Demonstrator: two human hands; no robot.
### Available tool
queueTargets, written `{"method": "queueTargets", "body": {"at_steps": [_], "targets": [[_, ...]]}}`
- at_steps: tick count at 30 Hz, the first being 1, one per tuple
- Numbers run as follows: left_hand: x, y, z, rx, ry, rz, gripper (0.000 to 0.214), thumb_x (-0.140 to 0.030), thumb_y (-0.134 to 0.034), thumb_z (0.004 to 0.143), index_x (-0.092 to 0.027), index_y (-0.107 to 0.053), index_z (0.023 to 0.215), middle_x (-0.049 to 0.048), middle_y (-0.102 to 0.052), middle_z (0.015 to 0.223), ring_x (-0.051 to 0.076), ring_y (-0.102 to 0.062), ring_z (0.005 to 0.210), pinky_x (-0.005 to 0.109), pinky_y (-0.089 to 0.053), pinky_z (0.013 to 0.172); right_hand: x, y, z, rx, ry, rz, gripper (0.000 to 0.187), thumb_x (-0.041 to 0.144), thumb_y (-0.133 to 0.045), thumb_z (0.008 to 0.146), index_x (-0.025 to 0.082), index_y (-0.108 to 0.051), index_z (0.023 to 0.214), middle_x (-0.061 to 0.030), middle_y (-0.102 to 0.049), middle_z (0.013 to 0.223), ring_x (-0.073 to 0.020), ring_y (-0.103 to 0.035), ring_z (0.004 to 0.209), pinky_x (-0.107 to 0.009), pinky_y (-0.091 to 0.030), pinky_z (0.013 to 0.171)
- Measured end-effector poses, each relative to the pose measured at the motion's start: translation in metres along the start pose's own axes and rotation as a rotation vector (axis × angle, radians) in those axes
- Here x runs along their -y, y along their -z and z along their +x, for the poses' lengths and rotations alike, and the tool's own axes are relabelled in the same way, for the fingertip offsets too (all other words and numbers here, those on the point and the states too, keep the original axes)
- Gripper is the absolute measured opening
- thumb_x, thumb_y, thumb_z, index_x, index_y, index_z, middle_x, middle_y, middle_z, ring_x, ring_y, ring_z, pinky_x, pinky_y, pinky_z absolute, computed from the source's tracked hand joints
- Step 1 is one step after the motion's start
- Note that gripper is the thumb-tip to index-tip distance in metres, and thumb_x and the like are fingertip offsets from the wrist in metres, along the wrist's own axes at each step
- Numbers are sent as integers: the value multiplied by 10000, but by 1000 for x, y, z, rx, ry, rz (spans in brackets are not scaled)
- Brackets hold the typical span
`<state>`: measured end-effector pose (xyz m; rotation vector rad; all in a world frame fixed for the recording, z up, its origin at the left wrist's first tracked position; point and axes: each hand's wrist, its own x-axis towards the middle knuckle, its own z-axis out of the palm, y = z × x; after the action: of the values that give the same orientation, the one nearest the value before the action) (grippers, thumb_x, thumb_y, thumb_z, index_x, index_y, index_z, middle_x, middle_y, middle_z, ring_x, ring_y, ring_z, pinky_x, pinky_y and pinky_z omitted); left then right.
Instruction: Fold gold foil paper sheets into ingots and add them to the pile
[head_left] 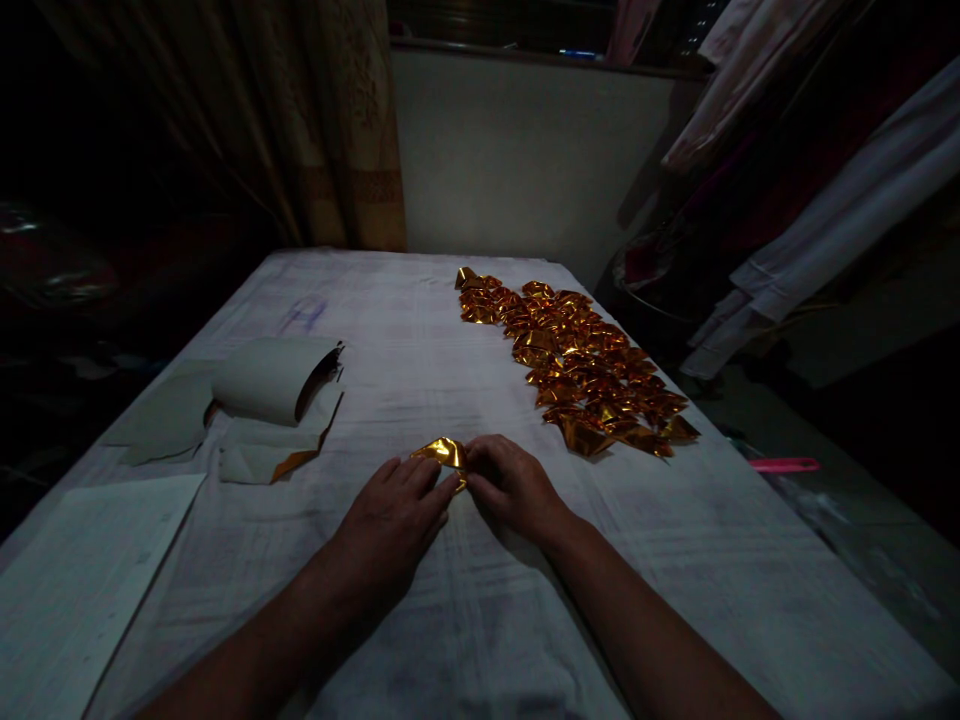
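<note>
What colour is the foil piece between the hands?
The foil piece is shiny gold; head view shows it.

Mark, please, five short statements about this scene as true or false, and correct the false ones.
1. The left hand and the right hand both touch a small shiny gold foil piece. True.
2. The group of folded orange-gold foil pieces lies left of the hands. False: it lies beyond them, to the right.
3. A flat white sheet lies at the left on the pale plaid cloth. True.
4. The left hand touches the pale curled sheet. False: they are apart.
5. A narrow bright pink object is beyond the cloth's right edge. True.
</note>
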<state>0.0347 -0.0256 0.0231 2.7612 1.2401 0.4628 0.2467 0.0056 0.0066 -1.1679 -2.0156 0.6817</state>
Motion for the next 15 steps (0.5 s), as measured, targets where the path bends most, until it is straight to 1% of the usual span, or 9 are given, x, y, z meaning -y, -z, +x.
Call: {"method": "queueTargets", "body": {"at_steps": [3,6,9,15], "targets": [[0,0,0,-10,-9,-7,446,-124,-540,925,-242,-529,1354,101,-612,1263,284,-586,1130,488,-486,965,-1,-1,-1,-2,81,-60,134,143,-598,858,229,-647,948,-51,-691,946,-197,-638,887,-332,-525,799],[-1,0,0,-14,-6,-5,424,-122,-533,928,-242,-531,1334,95,-612,1262,278,-582,1139,476,-489,973,-3,-2,-2,13,154,-105,178,131,-602,866,236,-695,977,-66,-720,1024,-207,-657,959,-358,-531,863],[-1,-1,-1,-19,-3,-2,421,-129,-537,932,-228,-527,1341,101,-608,1268,278,-578,1147,480,-488,979,-6,-4,-4,16,185,-153,186,134,-629,872,236,-733,988,-75,-735,1066,-212,-670,982,-374,-542,880],[0,-4,-1,-69,-27,31,419,-126,-530,928,-224,-543,1335,105,-623,1209,272,-600,1073,480,-524,916,-10,-5,-5,-32,243,-172,166,131,-703,850,234,-757,969,-68,-751,1034,-201,-688,928,-346,-560,823]]}}
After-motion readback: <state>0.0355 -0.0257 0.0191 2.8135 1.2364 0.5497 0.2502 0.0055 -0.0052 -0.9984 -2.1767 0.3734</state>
